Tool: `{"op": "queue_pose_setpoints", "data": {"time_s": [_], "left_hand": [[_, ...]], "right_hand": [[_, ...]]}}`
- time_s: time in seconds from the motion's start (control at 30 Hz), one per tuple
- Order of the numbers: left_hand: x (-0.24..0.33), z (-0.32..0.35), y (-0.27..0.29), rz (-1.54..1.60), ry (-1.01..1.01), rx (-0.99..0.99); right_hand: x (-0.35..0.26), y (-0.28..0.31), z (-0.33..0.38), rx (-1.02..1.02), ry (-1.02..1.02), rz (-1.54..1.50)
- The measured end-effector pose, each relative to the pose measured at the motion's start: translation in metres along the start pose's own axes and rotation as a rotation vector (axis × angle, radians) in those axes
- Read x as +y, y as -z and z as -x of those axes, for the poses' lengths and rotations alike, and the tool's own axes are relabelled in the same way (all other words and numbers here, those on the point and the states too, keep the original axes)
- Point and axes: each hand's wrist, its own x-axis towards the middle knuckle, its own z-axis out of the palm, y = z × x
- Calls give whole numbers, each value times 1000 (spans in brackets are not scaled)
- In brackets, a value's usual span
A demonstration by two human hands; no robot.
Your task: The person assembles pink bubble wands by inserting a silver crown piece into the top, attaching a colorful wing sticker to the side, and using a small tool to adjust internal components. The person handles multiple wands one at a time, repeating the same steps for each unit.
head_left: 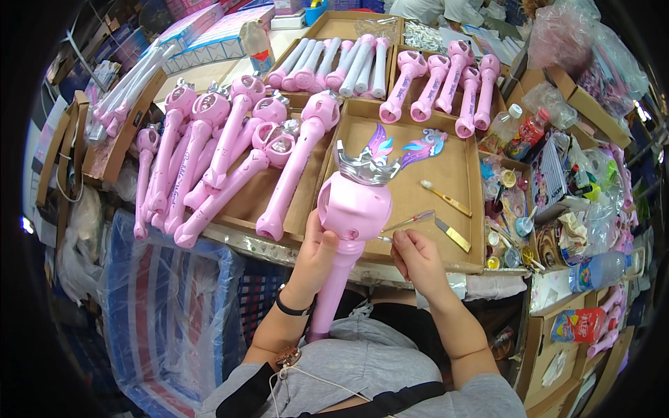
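My left hand (318, 256) is wrapped round the neck of a pink toy wand (354, 209), just below its round head. A silver crown (364, 167) tops the wand; its handle slants down toward my lap. My right hand (417, 259) pinches a thin, pale stick-like tool (385, 239) whose tip is at the lower right side of the wand's head. Whether the tip touches the wand, I cannot tell. Beyond the crown show blue-and-purple wing-shaped pieces (424, 148). In the cardboard tray (348, 115) lie a toothbrush-like brush (446, 197), a slim pointed tool (411, 221) and a flat yellow-and-dark tool (453, 235).
Several crowned pink wands (209, 139) are piled at the left. More wand parts (334, 63) fill boxes at the back. Small paint pots (512, 258) and bottles (533, 132) crowd the right side. A plastic-lined blue crate (167, 292) stands at the lower left.
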Motion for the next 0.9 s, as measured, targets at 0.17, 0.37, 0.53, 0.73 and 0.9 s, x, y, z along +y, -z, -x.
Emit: {"op": "queue_pose_setpoints", "data": {"time_s": [0.17,0.37,0.53,0.73,0.9], "left_hand": [[0,1,6,149,147,-69],[-6,3,2,51,32,-49],[-8,2,1,-39,-25,-49],[-5,-20,19,392,192,8],[-19,-25,19,501,181,39]], "right_hand": [[10,0,-7,257,880,742],[19,8,-12,99,500,376],[14,15,-12,-83,-164,-115],[29,5,20,6,186,340],[94,-48,44,-227,340,252]]}}
